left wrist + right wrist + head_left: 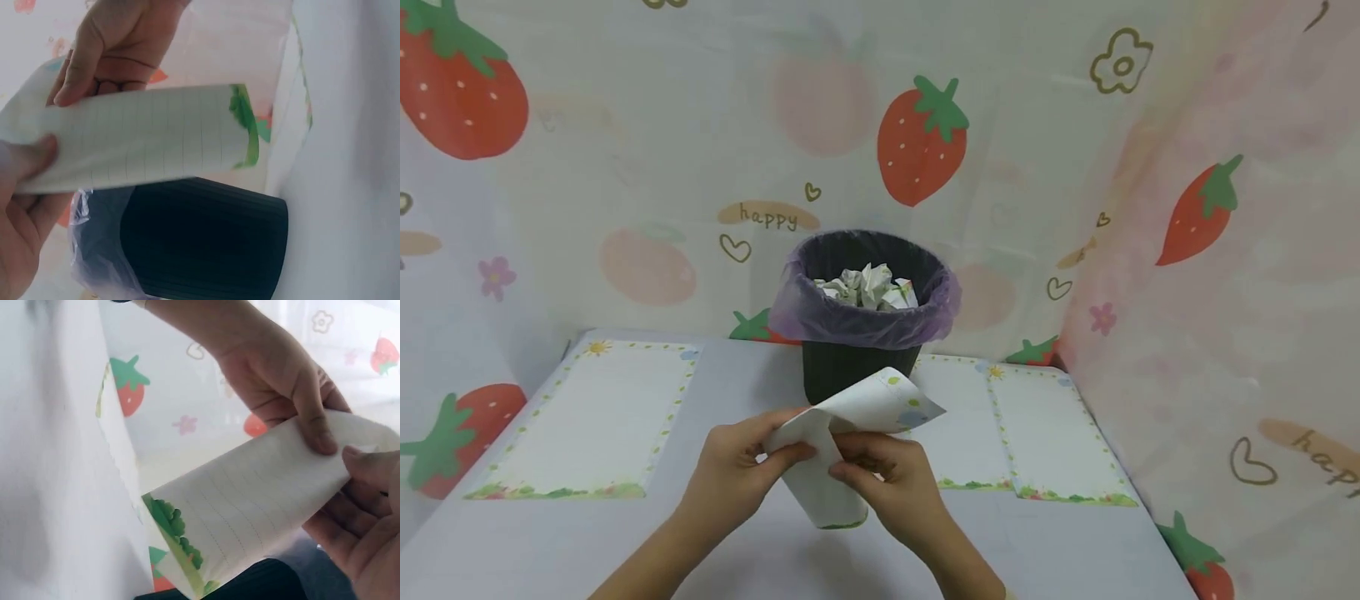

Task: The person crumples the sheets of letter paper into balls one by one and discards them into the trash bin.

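Observation:
Both hands hold one sheet of lined paper (827, 475) above the table, folded and curled over on itself. Its green printed border shows at the lower end in both wrist views, while a printed corner flares out at the top right in the head view. My left hand (741, 458) pinches the left side, thumb on the near face and fingers behind. My right hand (891, 479) pinches the right side in the same way, its thumb close to the left thumb. The fingers behind the paper are partly hidden.
Behind the hands stands a black bin (850, 367) lined with a purple bag (880, 329), with several crumpled papers (876, 287) inside. One flat bordered sheet (595, 417) lies on the table at left; two more sheets (1067, 433) lie at right. Strawberry-printed cloth (1037, 167) surrounds the table.

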`<state>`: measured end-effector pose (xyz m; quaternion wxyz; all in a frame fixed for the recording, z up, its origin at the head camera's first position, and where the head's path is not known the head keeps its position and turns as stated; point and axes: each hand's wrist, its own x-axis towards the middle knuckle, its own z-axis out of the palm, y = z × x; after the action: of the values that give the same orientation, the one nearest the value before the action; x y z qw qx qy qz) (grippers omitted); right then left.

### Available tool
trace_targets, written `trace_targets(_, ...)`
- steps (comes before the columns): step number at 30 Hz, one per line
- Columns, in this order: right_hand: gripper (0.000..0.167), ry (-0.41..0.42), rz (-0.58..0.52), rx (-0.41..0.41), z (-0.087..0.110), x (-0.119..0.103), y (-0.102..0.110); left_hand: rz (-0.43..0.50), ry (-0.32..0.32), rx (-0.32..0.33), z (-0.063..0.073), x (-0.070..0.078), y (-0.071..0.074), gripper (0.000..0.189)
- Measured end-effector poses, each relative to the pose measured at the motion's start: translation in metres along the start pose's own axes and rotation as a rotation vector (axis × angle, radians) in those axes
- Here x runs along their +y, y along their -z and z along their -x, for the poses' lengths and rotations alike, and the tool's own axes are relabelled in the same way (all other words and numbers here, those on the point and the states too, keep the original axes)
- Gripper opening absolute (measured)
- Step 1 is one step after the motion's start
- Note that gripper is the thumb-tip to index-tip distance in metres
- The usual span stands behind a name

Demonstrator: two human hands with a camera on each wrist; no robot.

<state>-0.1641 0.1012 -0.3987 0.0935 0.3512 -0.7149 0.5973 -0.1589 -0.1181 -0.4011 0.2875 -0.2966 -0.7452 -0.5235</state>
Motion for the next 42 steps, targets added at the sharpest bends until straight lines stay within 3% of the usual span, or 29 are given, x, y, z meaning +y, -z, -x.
trace_targets(4,0.034,0.464,0.266,0.102,-0.005,-0.002,0.000,-0.008,0.180,0.100,0.001,0.001,0.002,0.032)
trace_targets(6,0.036,0.686,0.421,0.162,-0.009,-0.006,0.002,-0.004,0.270,0.118,0.002,0.002,0.004,0.028)
trace_targets(8,0.040,0.815,0.535,0.173,-0.013,-0.010,0.004,0.022,0.341,0.104,0.002,0.003,0.005,0.025)
trace_targets(10,0.048,0.856,0.605,0.140,-0.015,-0.012,0.005,0.068,0.380,0.071,0.003,0.003,0.005,0.024)
trace_targets(12,0.061,0.829,0.673,0.108,-0.014,-0.013,0.007,0.121,0.403,0.023,0.002,0.004,0.003,0.025)
trace_targets(16,0.094,0.683,0.752,0.055,-0.008,-0.009,0.010,0.180,0.426,-0.056,-0.001,0.004,-0.004,0.026)
trace_targets(21,0.111,0.563,0.736,0.038,-0.002,-0.008,0.015,0.214,0.395,-0.127,-0.002,0.008,-0.012,0.022)
trace_targets(27,0.101,0.480,0.625,0.002,-0.004,-0.009,0.014,0.246,0.221,-0.155,0.001,0.013,-0.013,0.015)
trace_targets(30,0.097,0.445,0.608,0.001,-0.004,-0.008,0.011,0.275,0.168,-0.182,0.001,0.012,-0.011,0.016)
trace_targets(37,0.079,0.425,0.547,0.048,-0.004,-0.004,0.006,0.288,0.158,-0.239,0.000,0.008,-0.006,0.023)
trace_targets(40,0.074,0.363,0.479,0.049,-0.002,-0.003,0.003,0.290,0.141,-0.266,0.002,0.008,-0.005,0.025)
trace_targets(42,0.068,0.318,0.425,0.070,-0.002,-0.002,0.001,0.276,0.128,-0.252,0.003,0.009,-0.006,0.030)
